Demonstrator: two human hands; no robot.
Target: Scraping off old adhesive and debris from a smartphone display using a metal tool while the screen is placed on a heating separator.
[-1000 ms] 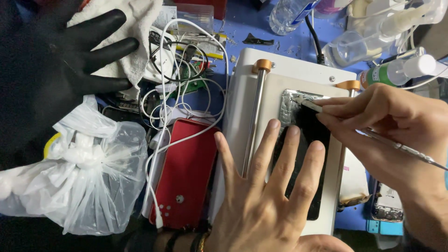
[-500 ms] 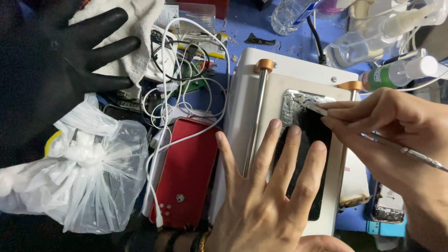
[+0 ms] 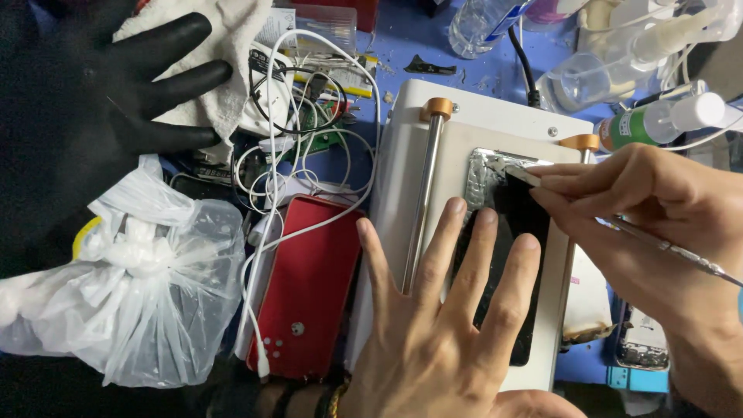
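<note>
Your black phone screen (image 3: 507, 255) lies on the white plate (image 3: 495, 124); a green-labelled bottle (image 3: 638, 128) stands right of it.

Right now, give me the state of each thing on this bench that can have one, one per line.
Left hand: flat, fingers spread, pressing the dark phone.
Right hand: pinching a thin metal tool at the phone's top edge.
Dark phone: lying on the white machine.
Red phone case: lying flat.
White plastic bag: knotted shut.

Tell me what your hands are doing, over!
Left hand flat, pinning phone on white plate. Right hand pinching tool at phone's top corner. Nothing in the way.
</note>
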